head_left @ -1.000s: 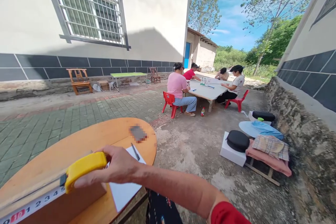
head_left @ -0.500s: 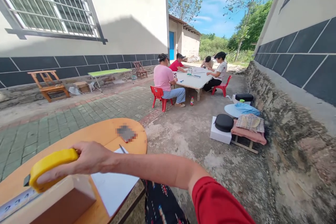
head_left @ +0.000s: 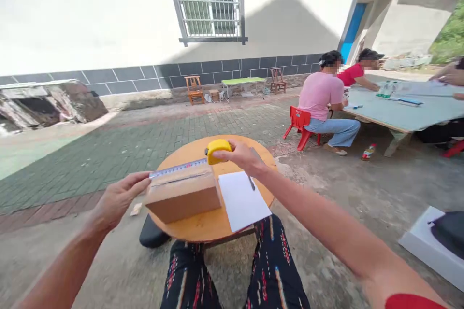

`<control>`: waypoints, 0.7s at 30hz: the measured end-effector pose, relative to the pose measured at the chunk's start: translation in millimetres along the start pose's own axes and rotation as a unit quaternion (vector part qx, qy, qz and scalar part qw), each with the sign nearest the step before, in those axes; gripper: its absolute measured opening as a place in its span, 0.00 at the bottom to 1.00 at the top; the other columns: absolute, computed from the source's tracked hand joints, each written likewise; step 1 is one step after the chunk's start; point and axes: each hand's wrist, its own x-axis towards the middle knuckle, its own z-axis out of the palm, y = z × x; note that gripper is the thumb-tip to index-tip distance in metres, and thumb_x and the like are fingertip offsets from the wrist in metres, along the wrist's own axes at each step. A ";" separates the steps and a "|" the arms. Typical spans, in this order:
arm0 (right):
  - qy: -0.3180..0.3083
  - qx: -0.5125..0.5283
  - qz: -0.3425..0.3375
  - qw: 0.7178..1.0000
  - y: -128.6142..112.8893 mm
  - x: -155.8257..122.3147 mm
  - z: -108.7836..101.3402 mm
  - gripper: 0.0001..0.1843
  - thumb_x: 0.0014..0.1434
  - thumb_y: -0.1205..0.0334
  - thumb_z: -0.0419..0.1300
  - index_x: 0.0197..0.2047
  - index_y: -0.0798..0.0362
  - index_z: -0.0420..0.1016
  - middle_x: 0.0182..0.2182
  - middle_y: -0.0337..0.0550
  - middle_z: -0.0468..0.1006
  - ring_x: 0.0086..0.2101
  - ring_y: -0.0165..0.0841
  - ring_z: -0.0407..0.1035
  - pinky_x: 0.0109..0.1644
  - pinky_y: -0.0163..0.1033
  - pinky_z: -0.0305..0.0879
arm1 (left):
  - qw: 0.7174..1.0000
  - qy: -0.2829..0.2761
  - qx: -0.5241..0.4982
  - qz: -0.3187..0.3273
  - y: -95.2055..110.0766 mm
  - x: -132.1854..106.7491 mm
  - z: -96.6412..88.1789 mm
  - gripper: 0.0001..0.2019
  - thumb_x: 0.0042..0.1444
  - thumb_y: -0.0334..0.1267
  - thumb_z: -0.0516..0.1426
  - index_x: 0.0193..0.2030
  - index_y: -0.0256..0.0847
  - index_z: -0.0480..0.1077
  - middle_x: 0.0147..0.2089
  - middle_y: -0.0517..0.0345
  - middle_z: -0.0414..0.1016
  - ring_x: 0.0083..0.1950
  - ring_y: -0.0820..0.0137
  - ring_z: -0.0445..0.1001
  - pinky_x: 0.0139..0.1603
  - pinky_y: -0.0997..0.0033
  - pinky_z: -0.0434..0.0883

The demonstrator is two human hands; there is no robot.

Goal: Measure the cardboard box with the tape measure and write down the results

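Observation:
A yellow tape measure [head_left: 218, 151] is gripped in my right hand [head_left: 242, 155] at the far right corner of a cardboard box [head_left: 184, 198]. Its silver blade [head_left: 177, 169] stretches leftward along the box's far top edge. At the left end, my left hand [head_left: 118, 198] pinches the blade's tip between thumb and fingers, beside the box's left corner. The box lies on a round wooden table [head_left: 203, 229]. Just right of it is a white sheet of paper [head_left: 242, 200] with a dark pen [head_left: 251, 182] on it.
My legs in patterned trousers [head_left: 277, 260] are under the table's near edge. A black rounded case [head_left: 154, 232] is on the ground at left. Two people sit at a large white table [head_left: 384, 111] at right, one on a red chair [head_left: 300, 120]. A white box [head_left: 431, 246] stands at lower right.
My view has swung left and down, bringing the whole box, the round table and my left hand into sight. The right hand still holds the tape measure, its blade extended along the box.

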 end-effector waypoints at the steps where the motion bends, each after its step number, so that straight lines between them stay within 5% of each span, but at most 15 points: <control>1: 0.001 -0.030 -0.005 1.000 -0.9 5.8 -3.8 0.20 0.47 0.54 0.68 0.41 0.56 0.74 0.36 0.41 0.78 0.34 0.29 0.70 0.37 0.33 0.63 | 0.998 -0.008 -0.060 0.006 -9.2 5.7 -3.2 0.21 0.53 0.55 0.61 0.44 0.40 0.74 0.44 0.58 0.78 0.51 0.59 0.72 0.54 0.60 0.69; 8: 0.021 -0.149 0.012 0.989 6.0 29.5 -7.8 0.23 0.47 0.47 0.65 0.41 0.54 0.74 0.36 0.43 0.78 0.33 0.32 0.69 0.33 0.36 0.57 | 0.993 -0.002 -0.118 0.016 -41.5 39.6 5.6 0.27 0.47 0.59 0.61 0.47 0.39 0.75 0.48 0.51 0.78 0.50 0.59 0.74 0.50 0.63 0.70; 21: 0.004 -0.161 0.062 0.985 56.5 61.7 3.1 0.23 0.47 0.44 0.66 0.39 0.53 0.76 0.33 0.43 0.77 0.32 0.33 0.66 0.32 0.37 0.56 | 0.994 -0.001 -0.106 0.008 -93.1 52.5 3.7 0.20 0.52 0.51 0.59 0.45 0.39 0.77 0.50 0.50 0.77 0.54 0.59 0.72 0.57 0.59 0.66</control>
